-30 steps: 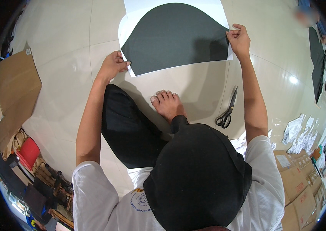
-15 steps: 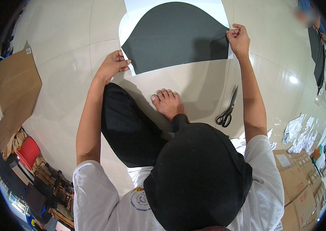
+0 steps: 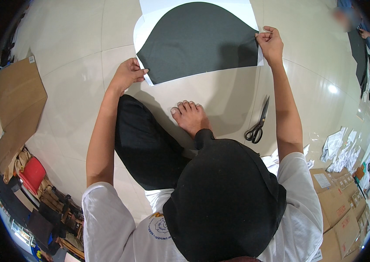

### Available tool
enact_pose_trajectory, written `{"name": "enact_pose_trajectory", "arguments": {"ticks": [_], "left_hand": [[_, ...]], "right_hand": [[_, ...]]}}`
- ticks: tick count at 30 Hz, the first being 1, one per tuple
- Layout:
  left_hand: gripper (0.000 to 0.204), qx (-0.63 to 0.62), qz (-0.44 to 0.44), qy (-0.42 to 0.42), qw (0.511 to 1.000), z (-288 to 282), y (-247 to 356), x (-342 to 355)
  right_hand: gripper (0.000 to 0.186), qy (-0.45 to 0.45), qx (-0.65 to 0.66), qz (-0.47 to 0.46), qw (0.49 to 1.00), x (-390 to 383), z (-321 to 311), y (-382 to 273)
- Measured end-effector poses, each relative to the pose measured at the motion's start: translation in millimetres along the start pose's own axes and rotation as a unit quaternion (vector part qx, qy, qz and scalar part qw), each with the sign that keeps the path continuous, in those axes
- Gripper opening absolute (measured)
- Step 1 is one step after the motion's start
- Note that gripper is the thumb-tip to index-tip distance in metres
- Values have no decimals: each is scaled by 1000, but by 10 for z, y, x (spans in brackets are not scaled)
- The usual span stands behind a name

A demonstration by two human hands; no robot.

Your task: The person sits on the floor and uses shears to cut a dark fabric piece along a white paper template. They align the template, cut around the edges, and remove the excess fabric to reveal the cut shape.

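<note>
A dark grey sleeve-shaped piece with a rounded top lies spread on white sheets at the far side of the floor. White margins show around it. My left hand pinches the lower left edge, thumb on top. At the right corner, my right hand grips the edge between thumb and fingers, the other fingers raised. Whether the two layers are cloth or paper, I cannot tell. Black-handled scissors lie on the floor inside my right forearm, blades pointing away from me, touched by neither hand.
My bare foot rests just below the piece. A folded brown cardboard sheet lies at left, near a red chair. White scraps and cardboard boxes are at right. Another person's hand shows at the upper right.
The dark grey piece and the white sheets have shifted very slightly left, with both hands still at their edges. The scissors have not moved.
</note>
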State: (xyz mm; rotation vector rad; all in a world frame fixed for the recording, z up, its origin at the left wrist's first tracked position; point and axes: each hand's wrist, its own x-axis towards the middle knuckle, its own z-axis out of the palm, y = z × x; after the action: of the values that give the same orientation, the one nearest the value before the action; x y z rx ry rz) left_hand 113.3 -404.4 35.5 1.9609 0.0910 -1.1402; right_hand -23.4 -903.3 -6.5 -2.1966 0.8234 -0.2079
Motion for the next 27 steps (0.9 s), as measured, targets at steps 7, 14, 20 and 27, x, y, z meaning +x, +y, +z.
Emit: {"name": "enact_pose_trajectory", "arguments": {"ticks": [7,14,20,27], "left_hand": [[23,20,1,-2,1000,-40,-29,-12],[26,33,20,12,999,-5,-66,27],[28,53,23,8,998,1,-55,4],[27,68,26,14,997,0,-66,6]], "right_hand": [[59,-62,13,-6,998,-106,-107,-18],[56,-51,34,1,998,-78,-96,64],[55,-49,7,-1,999,-110,-118,5],[56,-48,2,-7,999,-165,-128,28]]}}
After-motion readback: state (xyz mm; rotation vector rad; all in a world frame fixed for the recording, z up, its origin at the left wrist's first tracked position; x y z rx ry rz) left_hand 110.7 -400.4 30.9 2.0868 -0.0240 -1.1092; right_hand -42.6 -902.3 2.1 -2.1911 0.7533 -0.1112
